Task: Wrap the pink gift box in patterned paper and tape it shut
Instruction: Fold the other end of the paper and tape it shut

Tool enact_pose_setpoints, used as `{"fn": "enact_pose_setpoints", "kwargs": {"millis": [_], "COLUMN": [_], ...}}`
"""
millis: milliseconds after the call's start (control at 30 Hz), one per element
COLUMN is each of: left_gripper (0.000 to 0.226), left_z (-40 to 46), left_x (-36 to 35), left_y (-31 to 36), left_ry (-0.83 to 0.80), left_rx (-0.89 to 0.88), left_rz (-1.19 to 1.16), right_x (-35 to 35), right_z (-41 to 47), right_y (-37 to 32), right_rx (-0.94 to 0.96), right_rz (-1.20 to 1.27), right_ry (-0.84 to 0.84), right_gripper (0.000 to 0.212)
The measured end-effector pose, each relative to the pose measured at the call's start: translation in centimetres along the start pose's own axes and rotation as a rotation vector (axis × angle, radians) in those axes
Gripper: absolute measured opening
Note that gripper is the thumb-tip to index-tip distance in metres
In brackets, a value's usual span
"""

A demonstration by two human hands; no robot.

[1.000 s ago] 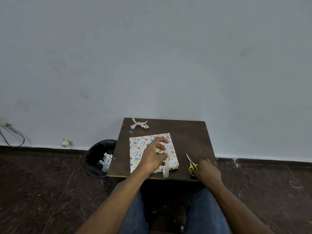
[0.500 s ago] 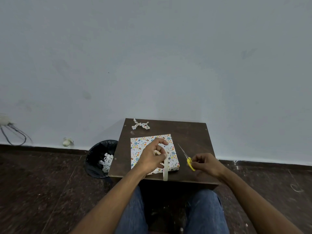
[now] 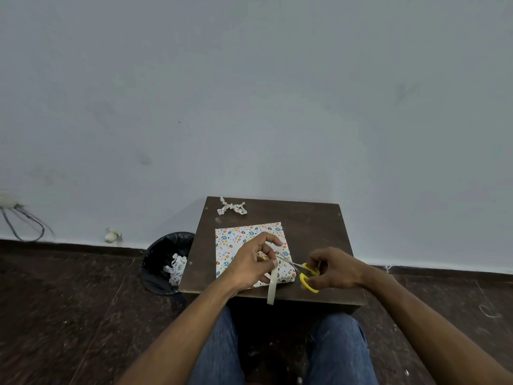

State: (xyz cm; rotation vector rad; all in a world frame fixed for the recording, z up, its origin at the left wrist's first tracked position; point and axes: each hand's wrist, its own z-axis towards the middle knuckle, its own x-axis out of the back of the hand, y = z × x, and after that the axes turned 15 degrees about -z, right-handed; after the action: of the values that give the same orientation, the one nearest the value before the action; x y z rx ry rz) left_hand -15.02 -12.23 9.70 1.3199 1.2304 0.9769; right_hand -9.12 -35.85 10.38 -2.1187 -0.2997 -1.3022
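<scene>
Gift box: wrapped in patterned paper (image 3: 236,240), it lies flat on the dark tabletop (image 3: 313,232), near the front edge, within reach of both hands.
Left hand (image 3: 251,263): rests on the box and pinches the tape strip (image 3: 271,287), probably holding it taut for a clean cut.
Tape strip: its free end hangs over the tabletop's front edge.
Right hand (image 3: 334,270): fingers curled through the yellow scissors (image 3: 306,275), blades pointing at the tape by the left fingers.
Bin (image 3: 163,262): beside the tabletop, holding paper scraps.
</scene>
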Motion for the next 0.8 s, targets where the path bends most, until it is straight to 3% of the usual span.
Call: {"fn": "enact_pose_setpoints", "kwargs": {"millis": [367,600,800], "left_gripper": [0.036,0.036,0.042], "left_z": [-0.18,-0.21,-0.19], "left_x": [-0.41,-0.38,-0.40], "left_y": [-0.01,-0.08,-0.17], "left_ry": [-0.034,-0.021,0.029], "left_rx": [0.030,0.036,0.041], "left_rz": [0.001,0.003,-0.019], "right_x": [-0.26,-0.56,-0.40], "right_z": [0.16,0.05,-0.48], "right_y": [0.06,0.23,-0.22], "right_rx": [0.036,0.046,0.084], "right_rz": [0.013,-0.043,0.043], "right_ry": [0.004,0.096,-0.020], "right_gripper": [0.019,0.023,0.017]}}
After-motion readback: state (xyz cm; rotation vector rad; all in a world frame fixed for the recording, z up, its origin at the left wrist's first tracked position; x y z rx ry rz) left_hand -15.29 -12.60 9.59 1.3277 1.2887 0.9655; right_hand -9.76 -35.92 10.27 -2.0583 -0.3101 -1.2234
